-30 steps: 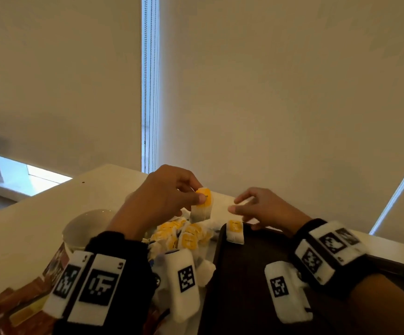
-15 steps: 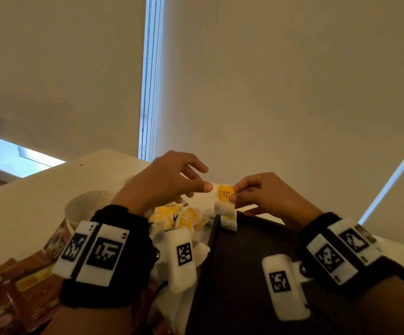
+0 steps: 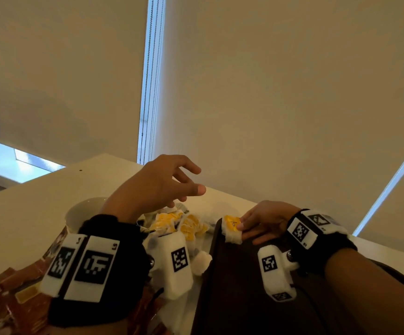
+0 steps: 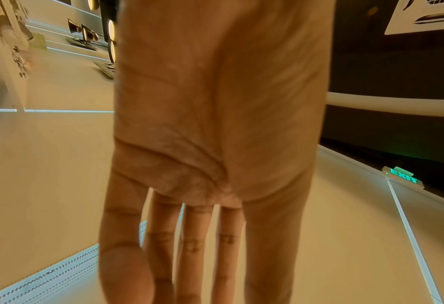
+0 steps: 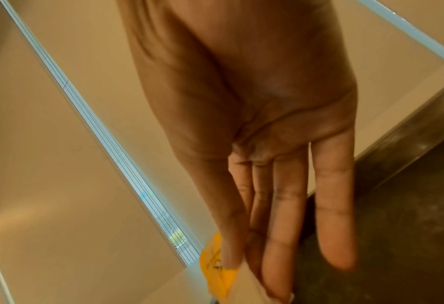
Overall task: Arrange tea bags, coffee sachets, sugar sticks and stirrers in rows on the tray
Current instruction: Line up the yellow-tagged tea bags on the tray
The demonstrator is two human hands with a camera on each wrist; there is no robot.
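Note:
My right hand (image 3: 241,227) pinches a white tea bag (image 3: 230,228) with a yellow tag, low over the far left corner of the dark tray (image 3: 232,301). In the right wrist view the thumb of that hand (image 5: 244,273) lies on the yellow tag (image 5: 215,275) and the fingers run straight behind the bag, over the tray (image 5: 402,226). My left hand (image 3: 192,183) hovers with spread fingers, holding nothing, above a pile of tea bags (image 3: 179,223) just left of the tray. The left wrist view shows that hand (image 4: 189,267) with a bare palm.
A white bowl (image 3: 80,211) stands on the pale table (image 3: 27,206) left of the pile. Brown and gold coffee sachets (image 3: 10,301) lie at the near left. Closed blinds hang behind the table.
The left hand passed the tea bag to the right hand and let go, its fingers spreading. The right hand carried the bag down to the tray's far left corner.

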